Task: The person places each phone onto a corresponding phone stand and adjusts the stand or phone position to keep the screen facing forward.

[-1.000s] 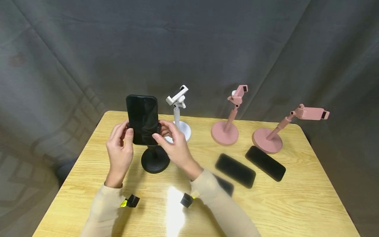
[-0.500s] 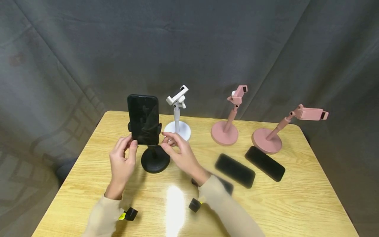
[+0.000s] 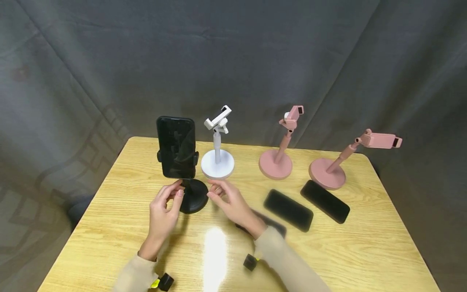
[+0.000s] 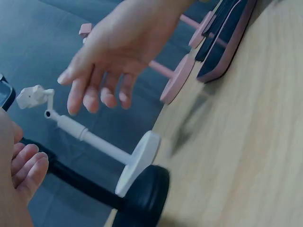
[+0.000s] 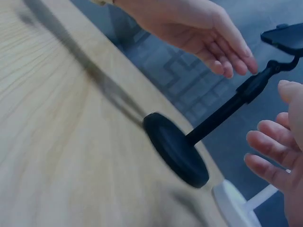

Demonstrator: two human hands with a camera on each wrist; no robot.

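A black phone (image 3: 176,147) stands upright in the clamp of a black phone stand (image 3: 196,198), with a clamp arm at each long side. My left hand (image 3: 162,215) is low on the left of the stand's pole, fingers loosely bent; its fingertips come close to the pole in the right wrist view. On the other side, my right hand (image 3: 235,205) hovers right of the round black base (image 5: 175,149), holding nothing. Its relaxed fingers (image 4: 109,92) show in the left wrist view. Both hands are below the phone's lower edge.
Behind and right of the black stand is a white phone stand (image 3: 217,164). Two pink stands, one in the middle (image 3: 276,164) and one farther right (image 3: 327,173), follow. Phones lie flat nearby: one (image 3: 288,209), another (image 3: 324,201), and a third (image 3: 271,223) partly under my right forearm.
Both hands have let go of the phone and its clamp and moved down, the right one also outward to the right. The phone stays in the black stand.
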